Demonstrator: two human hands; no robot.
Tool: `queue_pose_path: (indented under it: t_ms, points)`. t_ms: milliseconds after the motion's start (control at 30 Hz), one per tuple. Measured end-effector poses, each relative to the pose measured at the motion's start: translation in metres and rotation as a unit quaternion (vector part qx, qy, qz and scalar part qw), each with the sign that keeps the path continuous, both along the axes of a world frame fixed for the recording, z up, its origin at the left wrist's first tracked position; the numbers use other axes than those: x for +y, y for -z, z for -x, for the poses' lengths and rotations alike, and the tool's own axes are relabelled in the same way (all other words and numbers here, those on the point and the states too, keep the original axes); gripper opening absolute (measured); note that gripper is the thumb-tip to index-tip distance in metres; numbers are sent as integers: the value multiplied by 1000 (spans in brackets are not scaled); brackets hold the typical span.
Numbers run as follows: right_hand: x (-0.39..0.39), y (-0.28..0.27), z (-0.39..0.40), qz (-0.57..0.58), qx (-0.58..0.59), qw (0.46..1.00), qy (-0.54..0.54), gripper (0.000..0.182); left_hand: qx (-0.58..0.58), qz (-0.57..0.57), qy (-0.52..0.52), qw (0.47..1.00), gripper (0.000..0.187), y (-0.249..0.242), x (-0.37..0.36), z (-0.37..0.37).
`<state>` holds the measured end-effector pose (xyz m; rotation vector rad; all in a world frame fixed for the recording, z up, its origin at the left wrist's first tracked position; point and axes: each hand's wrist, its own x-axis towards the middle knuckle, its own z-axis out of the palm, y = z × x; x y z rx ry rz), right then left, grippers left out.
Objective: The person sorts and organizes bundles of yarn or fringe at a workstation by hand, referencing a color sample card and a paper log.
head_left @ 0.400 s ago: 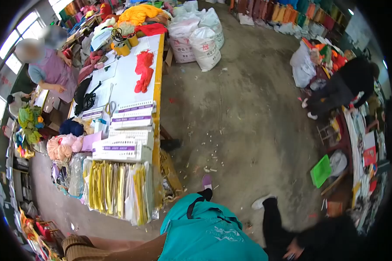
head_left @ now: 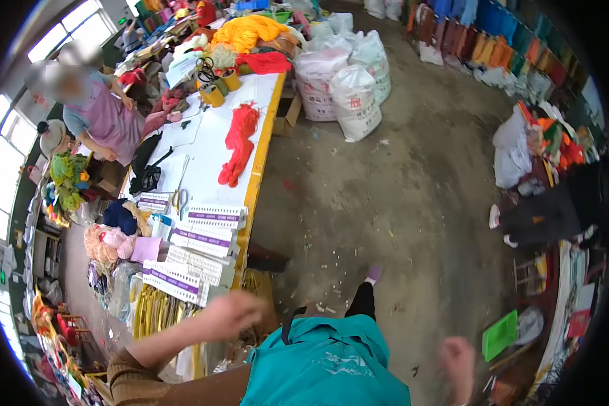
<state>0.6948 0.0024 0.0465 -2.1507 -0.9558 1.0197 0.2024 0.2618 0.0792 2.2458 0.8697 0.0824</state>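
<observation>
My left hand [head_left: 233, 313] is raised in front of the teal apron [head_left: 318, 365], close to the near corner of the long table. Motion smears its fingers, which look curled, and no object shows in it. Over the floor on the right is my right hand [head_left: 457, 355], also blurred, with nothing visible in it. Nearest to the left hand are white boxes with purple stripes [head_left: 172, 279] and a row of yellow and white folders [head_left: 159, 311] at the table's end.
The yellow-edged table [head_left: 258, 169] holds red yarn [head_left: 239, 145], scissors [head_left: 180, 199] and yellow yarn [head_left: 250, 32]. White sacks [head_left: 356, 101] stand beyond it. A person in a pink apron [head_left: 111, 115] is behind the table. Rightward are a person in black [head_left: 555, 210] and a green basket [head_left: 499, 335].
Both my hands have come into view. The scene has shifted right and down as the camera turned. The black-clad person close by at the lower right has gone from view.
</observation>
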Motion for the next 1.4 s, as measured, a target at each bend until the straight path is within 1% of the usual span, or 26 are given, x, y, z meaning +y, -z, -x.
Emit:
queue_pose_path:
  t_ms: [33, 67, 100, 133, 167, 200, 233, 267, 300, 333, 400, 500, 667, 767, 1000, 1200, 1300, 1333, 1367, 1400]
  points:
    - [45, -5, -32, -131, -9, 989, 62, 15, -92, -39, -106, 989, 23, -30, 29, -36]
    - [103, -49, -42, -221, -21, 975, 18, 26, -141, -32, -115, 983, 27, -68, 57, -65]
    - [155, -96, -41, -263, -4, 964, 47, 38, -223, -66, -107, 967, 32, -103, 80, -89]
    - [197, -115, -51, -427, -3, 904, -34, 42, -269, -104, -142, 947, 38, -133, 94, -108]
    - [233, -143, -62, -482, 23, 876, -6, 56, -394, -143, -140, 897, 45, -147, 114, -125]
    - [265, -171, -73, -550, 27, 834, -43, 56, -510, -151, -149, 834, 43, -183, 125, -156]
    - [289, -198, -83, -611, 39, 782, -115, 56, -610, -172, -145, 760, 42, -219, 136, -188]
    - [315, -224, -91, -642, 58, 738, -198, 56, -632, -260, -90, 724, 41, -249, 146, -201]
    - [342, -244, -93, -655, 78, 702, -267, 56, -608, -342, -36, 715, 41, -268, 151, -209]
    - [368, -254, -92, -660, 103, 675, -313, 57, -587, -399, -6, 704, 40, -279, 159, -218]
    - [418, -268, -95, -650, 136, 654, -361, 57, -547, -462, 9, 698, 39, -290, 176, -235]
    - [488, -275, -100, -636, 166, 630, -413, 58, -500, -497, -22, 709, 37, -280, 209, -252]
    - [602, -267, -106, -614, 194, 618, -452, 59, -449, -512, -86, 727, 34, -245, 299, -264]
    - [666, -266, -98, -605, 198, 611, -470, 59, -435, -525, -108, 724, 32, -233, 347, -257]
    - [815, -273, -80, -600, 198, 612, -476, 61, -408, -556, -127, 713, 28, -235, 489, -230]
    - [923, -264, -83, -594, 214, 632, -451, 62, -387, -572, -136, 711, 25, -233, 598, -223]
    - [978, -248, -95, -573, 233, 658, -429, 63, -369, -569, -169, 716, 24, -221, 648, -226]
    - [998, -236, -104, -549, 254, 679, -416, 63, -355, -558, -187, 727, 24, -209, 665, -229]
    - [1016, -220, -121, -498, 294, 719, -386, 63, -325, -527, -213, 756, 24, -192, 686, -234]
    - [1038, -191, -126, -472, 292, 762, -333, 64, -266, -464, -242, 809, 23, -166, 710, -242]
